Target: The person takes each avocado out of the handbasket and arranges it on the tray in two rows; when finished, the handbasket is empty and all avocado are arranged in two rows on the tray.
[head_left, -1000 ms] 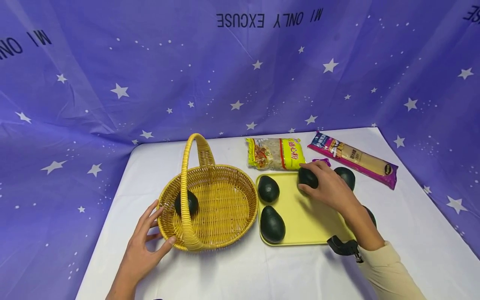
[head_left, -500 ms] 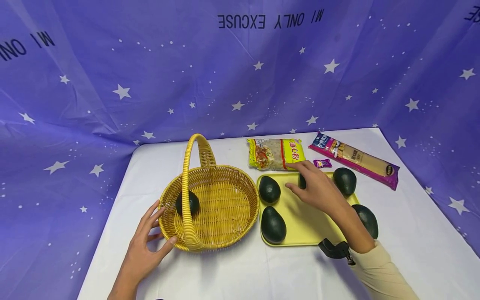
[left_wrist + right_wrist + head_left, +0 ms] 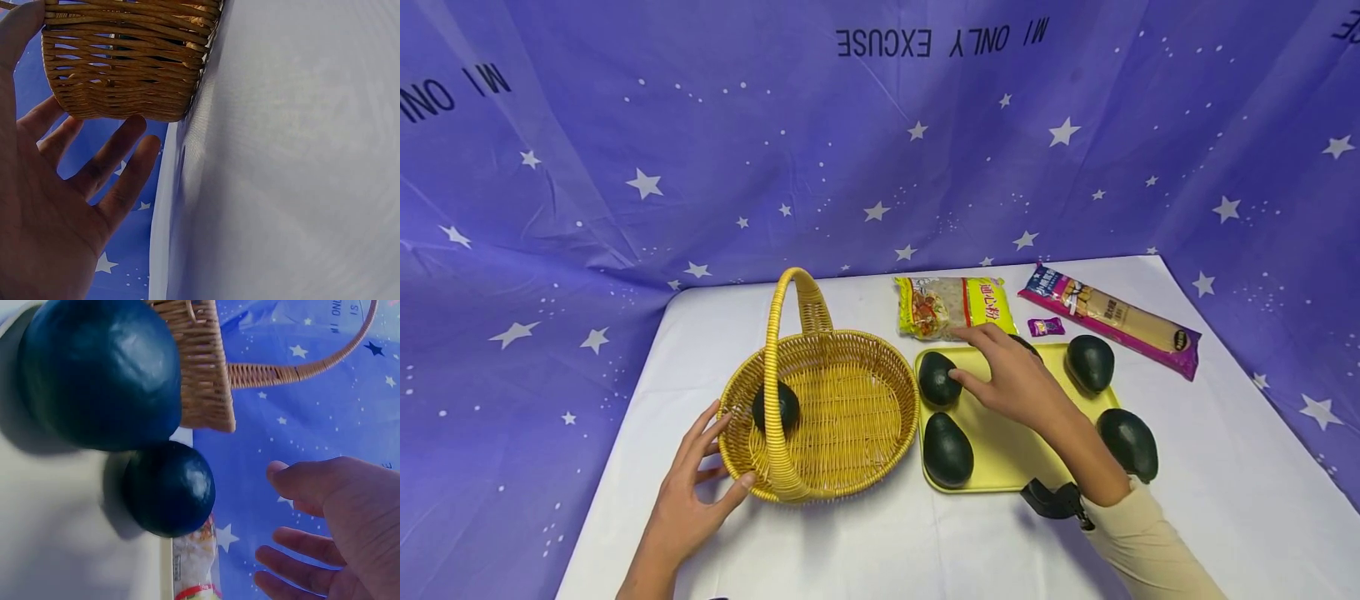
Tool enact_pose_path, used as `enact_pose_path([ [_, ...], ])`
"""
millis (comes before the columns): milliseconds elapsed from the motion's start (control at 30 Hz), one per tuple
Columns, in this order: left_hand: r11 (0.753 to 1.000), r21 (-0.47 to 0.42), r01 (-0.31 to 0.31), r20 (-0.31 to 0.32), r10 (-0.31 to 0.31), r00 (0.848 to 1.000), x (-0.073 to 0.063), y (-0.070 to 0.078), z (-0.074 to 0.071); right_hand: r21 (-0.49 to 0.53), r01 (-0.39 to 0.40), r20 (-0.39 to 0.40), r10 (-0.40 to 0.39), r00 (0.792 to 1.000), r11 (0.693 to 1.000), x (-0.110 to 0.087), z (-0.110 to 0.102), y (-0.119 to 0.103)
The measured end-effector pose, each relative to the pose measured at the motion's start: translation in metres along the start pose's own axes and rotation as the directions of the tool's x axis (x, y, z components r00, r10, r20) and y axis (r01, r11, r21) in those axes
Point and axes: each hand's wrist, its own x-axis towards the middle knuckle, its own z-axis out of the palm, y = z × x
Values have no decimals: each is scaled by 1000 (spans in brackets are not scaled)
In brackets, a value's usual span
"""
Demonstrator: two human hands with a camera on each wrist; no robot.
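My left hand (image 3: 681,508) rests with spread fingers against the left side of a yellow wicker basket (image 3: 880,367). In the left wrist view, the thumb is at the rim and fingertips are by the woven wall (image 3: 125,81). One dark green avocado (image 3: 787,408) lies inside the basket. My right hand (image 3: 1018,379) hovers over a yellow tray (image 3: 1000,450), fingers extended and holding nothing. Its thumb overlaps the upper-left avocado (image 3: 936,379) in the head view; the right wrist view shows a gap to the nearest avocado (image 3: 172,490). Another avocado (image 3: 1026,343) is mostly hidden behind this hand.
More avocados sit at the tray's lower left (image 3: 947,450), upper right (image 3: 1090,364) and lower right (image 3: 1129,446). Behind the tray lie a yellow food packet (image 3: 951,307), a small purple packet (image 3: 1046,327) and a long purple noodle packet (image 3: 1112,321). The basket's tall handle (image 3: 772,358) arches upward.
My right hand has let go of the avocado at the tray's top middle and moved left toward the upper-left one. The left hand stays at the basket.
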Motion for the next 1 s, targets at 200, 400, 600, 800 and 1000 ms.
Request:
enact_pose_path([
  [200, 1000, -4, -1, 5, 1, 1000, 0, -2, 1, 0, 15, 11, -15, 1000, 1000, 3, 4, -11],
  [400, 1000, -7, 0, 5, 0, 1000, 0, -2, 1, 25, 23, 42, -24, 999, 999, 7, 9, -23],
  [600, 1000, -9, -2, 4, 2, 1000, 0, -1, 0, 30, 30, 59, -32, 998, 999, 11, 14, -33],
  [800, 1000, -6, 4, 5, -4, 1000, 0, 0, 0, 49, 44, 69, -48, 996, 998, 15, 19, -40],
  [1000, 1000, -2, 7, 4, -7, 1000, 1, 0, 0, 53, 70, 81, -74, 994, 996, 18, 24, -50],
])
